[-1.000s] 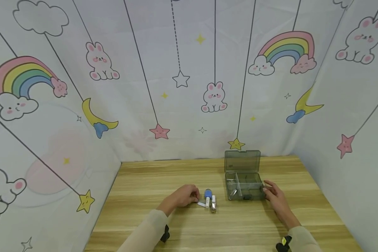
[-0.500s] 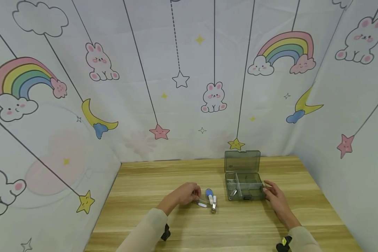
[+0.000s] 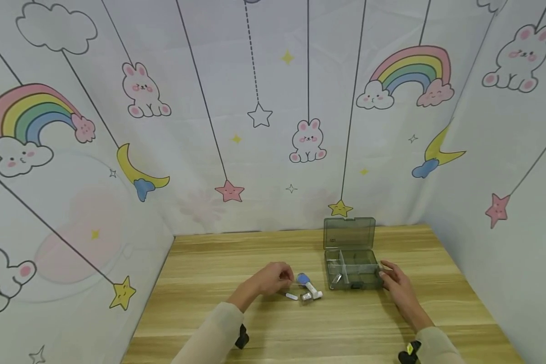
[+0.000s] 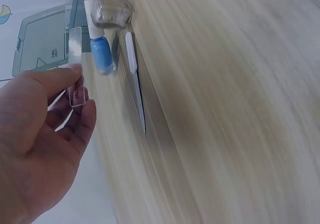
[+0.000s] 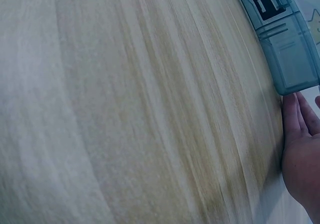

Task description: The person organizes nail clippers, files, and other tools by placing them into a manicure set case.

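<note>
Clear strip (image 4: 75,66) now lifted in left hand (image 3: 268,279)

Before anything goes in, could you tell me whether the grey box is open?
Open: the grey box's lid stands raised behind its compartments.

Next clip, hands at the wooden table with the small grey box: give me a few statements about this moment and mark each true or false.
1. The grey box has its lid open. True.
2. The left hand pinches a small clear flat piece. True.
3. The right hand holds the blue-capped item. False: its straight fingers rest against the box's right side, and the item lies on the table.
4. The box sits left of the left hand. False: it sits to its right.
5. A thin white stick lies on the table near the blue-capped item. True.
</note>
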Tool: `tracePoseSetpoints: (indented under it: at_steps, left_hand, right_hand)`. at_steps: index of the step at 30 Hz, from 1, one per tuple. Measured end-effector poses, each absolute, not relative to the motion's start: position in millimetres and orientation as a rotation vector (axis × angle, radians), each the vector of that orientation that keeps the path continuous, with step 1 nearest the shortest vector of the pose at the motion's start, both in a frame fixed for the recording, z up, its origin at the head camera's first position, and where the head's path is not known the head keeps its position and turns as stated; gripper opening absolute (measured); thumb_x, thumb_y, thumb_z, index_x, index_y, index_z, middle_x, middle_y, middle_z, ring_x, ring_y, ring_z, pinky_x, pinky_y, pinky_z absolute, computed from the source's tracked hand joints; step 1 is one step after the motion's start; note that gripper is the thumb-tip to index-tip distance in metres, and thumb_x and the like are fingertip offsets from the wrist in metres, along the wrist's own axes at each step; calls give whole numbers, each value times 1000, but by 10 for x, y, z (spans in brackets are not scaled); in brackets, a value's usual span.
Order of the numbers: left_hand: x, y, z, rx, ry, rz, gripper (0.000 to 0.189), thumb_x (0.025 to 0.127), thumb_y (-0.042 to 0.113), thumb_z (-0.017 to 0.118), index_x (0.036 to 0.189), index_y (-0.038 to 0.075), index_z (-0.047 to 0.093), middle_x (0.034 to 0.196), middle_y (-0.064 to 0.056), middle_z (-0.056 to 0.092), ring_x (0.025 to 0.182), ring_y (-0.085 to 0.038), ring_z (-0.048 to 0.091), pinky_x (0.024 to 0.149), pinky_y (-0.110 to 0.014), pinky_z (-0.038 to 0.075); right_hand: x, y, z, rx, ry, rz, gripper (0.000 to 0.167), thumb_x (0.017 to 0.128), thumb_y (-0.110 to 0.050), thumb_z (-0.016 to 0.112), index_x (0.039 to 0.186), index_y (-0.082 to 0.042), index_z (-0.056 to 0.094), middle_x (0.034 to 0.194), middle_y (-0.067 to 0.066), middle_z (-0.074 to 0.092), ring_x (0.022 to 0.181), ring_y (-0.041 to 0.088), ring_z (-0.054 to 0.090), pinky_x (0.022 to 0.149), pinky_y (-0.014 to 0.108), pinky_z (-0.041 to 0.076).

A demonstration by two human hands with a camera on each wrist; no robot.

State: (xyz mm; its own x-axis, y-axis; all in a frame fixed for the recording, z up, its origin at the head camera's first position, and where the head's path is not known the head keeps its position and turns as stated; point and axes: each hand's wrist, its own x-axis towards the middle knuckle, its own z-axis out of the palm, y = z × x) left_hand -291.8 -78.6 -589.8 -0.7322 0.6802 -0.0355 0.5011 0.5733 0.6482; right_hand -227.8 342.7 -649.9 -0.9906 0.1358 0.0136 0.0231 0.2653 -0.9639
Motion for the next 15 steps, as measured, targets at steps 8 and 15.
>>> tracePoseSetpoints:
  at_steps: [8, 15]
  left_hand:
    - [-2923, -633, -5849, 933, 2522, 1045, 6, 106, 11, 66, 106, 11, 72, 97, 7, 65, 89, -5, 60, 81, -25, 54]
    - [-2967, -484, -5810, 933, 2567, 1111, 7, 106, 16, 67, 107, 14, 74, 96, 9, 66, 87, -4, 61, 79, -24, 54]
  right_hand:
    - [-2270, 3427, -6488, -158, -2445, 1843, 51, 115, -23, 50, 161, -2, 39, 151, 31, 50, 107, -12, 53, 86, 19, 52]
    - [-2265, 3433, -6493, -141, -2447, 1838, 52, 115, -25, 50, 161, -2, 39, 151, 31, 50, 107, -12, 53, 86, 20, 53]
